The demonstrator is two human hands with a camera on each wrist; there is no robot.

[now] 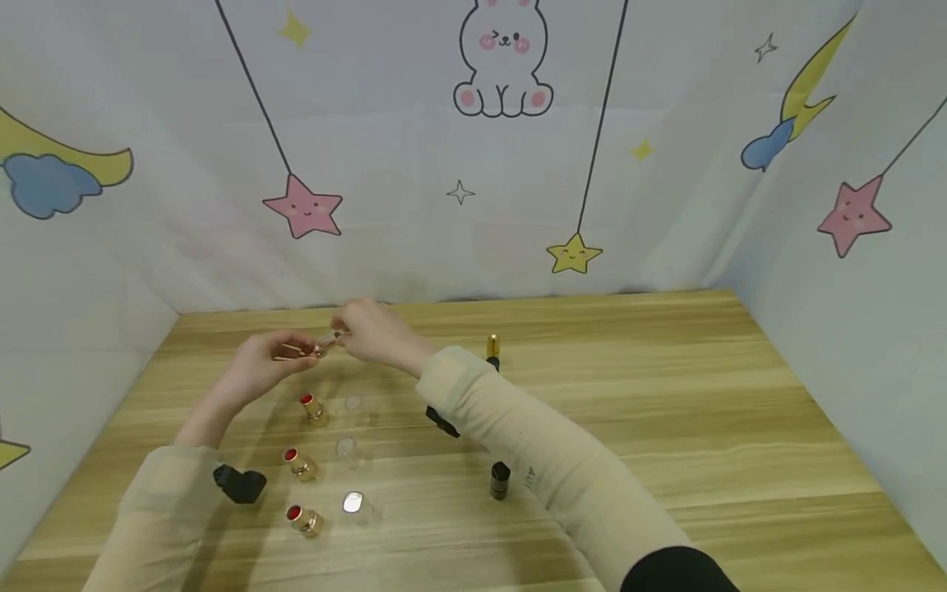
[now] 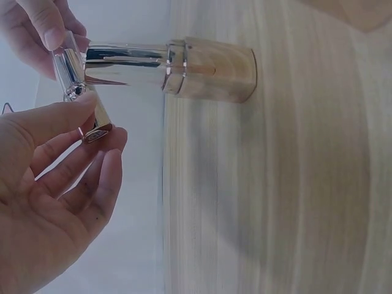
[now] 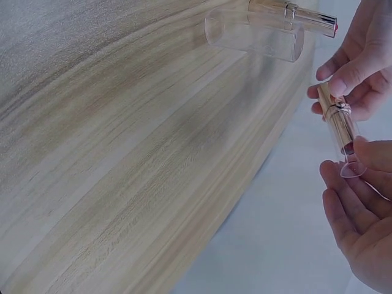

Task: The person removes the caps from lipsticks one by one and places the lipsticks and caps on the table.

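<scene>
My left hand (image 1: 270, 362) holds the gold base of a lipstick (image 3: 331, 101) between thumb and fingers, above the table's far left part. With thumb and fingers my right hand (image 1: 377, 333) pinches a clear cap (image 3: 352, 168) at its end. The cap surrounds the silver upper part of the lipstick, and a dark red tip shows inside it in the right wrist view. Below the hands, several uncapped lipsticks stand in a column, including a near one (image 1: 305, 520), a middle one (image 1: 299, 464) and a far one (image 1: 314, 411).
Clear caps stand right of the lipsticks: a near cap (image 1: 353, 503), a middle cap (image 1: 345, 448) and a far cap (image 1: 353, 404). A black tube (image 1: 500, 481) and a gold-topped tube (image 1: 493, 345) stand near the right sleeve. A printed curtain (image 1: 414, 247) borders the wooden table (image 1: 666, 370).
</scene>
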